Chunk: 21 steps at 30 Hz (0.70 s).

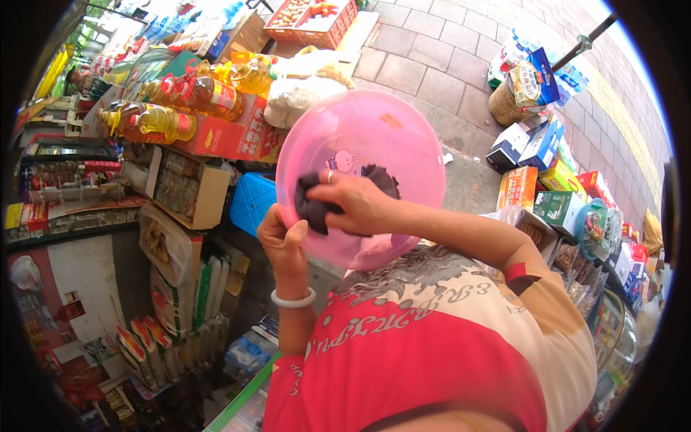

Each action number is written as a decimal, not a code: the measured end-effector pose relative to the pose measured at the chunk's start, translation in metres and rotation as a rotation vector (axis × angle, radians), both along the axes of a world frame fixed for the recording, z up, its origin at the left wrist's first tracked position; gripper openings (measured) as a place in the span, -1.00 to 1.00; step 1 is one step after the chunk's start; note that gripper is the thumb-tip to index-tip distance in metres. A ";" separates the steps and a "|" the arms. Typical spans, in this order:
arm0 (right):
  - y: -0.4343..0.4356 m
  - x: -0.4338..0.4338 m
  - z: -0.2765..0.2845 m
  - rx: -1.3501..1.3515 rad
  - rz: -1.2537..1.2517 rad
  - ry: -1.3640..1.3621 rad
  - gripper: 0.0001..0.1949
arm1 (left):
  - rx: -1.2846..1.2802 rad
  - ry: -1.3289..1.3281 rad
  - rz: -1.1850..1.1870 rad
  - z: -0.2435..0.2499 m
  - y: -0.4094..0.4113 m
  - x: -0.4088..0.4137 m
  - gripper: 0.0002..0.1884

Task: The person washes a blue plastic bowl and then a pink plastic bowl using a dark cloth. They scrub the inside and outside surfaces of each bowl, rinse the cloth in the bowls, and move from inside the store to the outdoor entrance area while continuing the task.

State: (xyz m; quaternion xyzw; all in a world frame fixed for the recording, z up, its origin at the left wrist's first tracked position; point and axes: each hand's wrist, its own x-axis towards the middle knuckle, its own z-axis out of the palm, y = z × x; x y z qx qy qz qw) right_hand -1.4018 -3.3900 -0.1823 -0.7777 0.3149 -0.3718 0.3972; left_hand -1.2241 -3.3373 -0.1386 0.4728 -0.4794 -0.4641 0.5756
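A pink translucent plastic basin with a rabbit print on its bottom is tilted in front of my body. My left hand pinches its near-left rim between thumb and fingers; a white bangle circles that wrist. Inside the basin, my right hand presses a dark, crumpled cloth against the left inner wall, its fingers bent over the fabric. Another dark part of cloth shows beyond the right hand; whether it is the same piece is hidden.
Cooking oil bottles stand on a red carton at the left. A blue plastic crate is close to my left hand. Boxed goods line the right side. Farther off, a red crate sits on the paving.
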 end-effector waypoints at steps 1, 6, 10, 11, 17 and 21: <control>0.008 -0.004 -0.002 0.043 0.108 0.093 -0.57 | -0.001 -0.016 -0.008 0.001 0.000 0.004 -0.89; 0.026 -0.035 -0.002 0.079 0.313 0.453 -0.69 | 0.032 0.070 0.039 -0.004 0.003 0.012 -0.78; 0.016 -0.049 0.000 0.170 0.307 0.533 -0.67 | 0.022 0.073 0.055 -0.002 0.001 0.005 -0.78; 0.013 -0.052 -0.009 0.211 0.265 0.397 -0.68 | 0.009 0.061 0.053 -0.004 -0.001 0.006 -0.77; 0.007 -0.039 0.028 0.828 0.138 -0.403 -0.73 | -0.014 0.008 0.092 -0.009 -0.014 -0.002 -0.71; 0.030 0.006 0.040 0.310 0.033 -0.265 -0.47 | -0.045 0.067 0.169 -0.006 -0.030 -0.007 -0.70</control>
